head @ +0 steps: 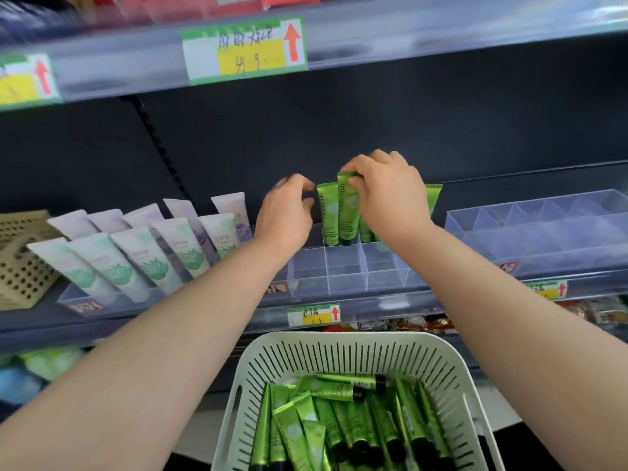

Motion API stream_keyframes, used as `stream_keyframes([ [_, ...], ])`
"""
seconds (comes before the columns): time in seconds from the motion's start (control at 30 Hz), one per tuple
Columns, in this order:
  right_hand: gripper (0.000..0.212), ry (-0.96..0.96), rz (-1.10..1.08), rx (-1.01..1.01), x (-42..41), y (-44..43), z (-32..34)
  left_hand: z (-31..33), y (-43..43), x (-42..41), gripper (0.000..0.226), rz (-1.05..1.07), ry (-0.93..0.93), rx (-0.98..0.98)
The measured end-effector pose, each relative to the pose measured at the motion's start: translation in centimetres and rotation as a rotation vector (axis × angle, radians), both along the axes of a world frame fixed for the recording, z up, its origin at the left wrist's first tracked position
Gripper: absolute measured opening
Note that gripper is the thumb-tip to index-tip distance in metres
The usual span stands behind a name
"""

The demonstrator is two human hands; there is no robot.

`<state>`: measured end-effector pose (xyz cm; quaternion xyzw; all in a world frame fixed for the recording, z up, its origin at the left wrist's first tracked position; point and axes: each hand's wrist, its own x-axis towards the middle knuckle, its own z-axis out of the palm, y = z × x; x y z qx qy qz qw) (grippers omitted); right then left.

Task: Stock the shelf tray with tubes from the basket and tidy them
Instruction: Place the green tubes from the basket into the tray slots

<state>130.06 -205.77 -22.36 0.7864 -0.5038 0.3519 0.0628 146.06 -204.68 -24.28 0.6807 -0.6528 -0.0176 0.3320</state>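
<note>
Hidden or unclear: the right hand (390, 198) covers most of the green tubes standing along the back edge of the tray (343, 270), so their count cannot be told. One tube (434, 198) shows only as a strip past the wrist. The fingertips of the left hand (285, 215) are motion-blurred. The frame bottom cuts off the near side of the basket (339, 338). Price-label text is illegible.

Hands: both forearms reach forward over the basket to the shelf (40, 317). The right hand pinches the crimped top of the held tube (347, 215), which stands cap-down and upright in a back-row cell. The left hand hovers just left of the neighbour tube (328, 215) with fingers and thumb curled. Whether it touches or grips anything cannot be told.

The tray's front cells show no tubes. The basket tubes (339, 419) lie heaped in the basket below the shelf edge. White tubes (163, 253) lean in a tray towards the shelf's left end.
</note>
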Motion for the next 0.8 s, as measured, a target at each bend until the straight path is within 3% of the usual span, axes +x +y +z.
stream_keyframes([
  [0.43,0.036,0.216,-0.114,0.177,2.7,-1.8,-2.9,-2.2,3.2,1.6,0.03,-0.081,-0.029,0.071],
  [0.8,0.033,0.177,-0.089,0.043,2.2,-0.9,-2.9,-2.4,4.2,0.7,0.033,-0.107,0.0,0.067],
])
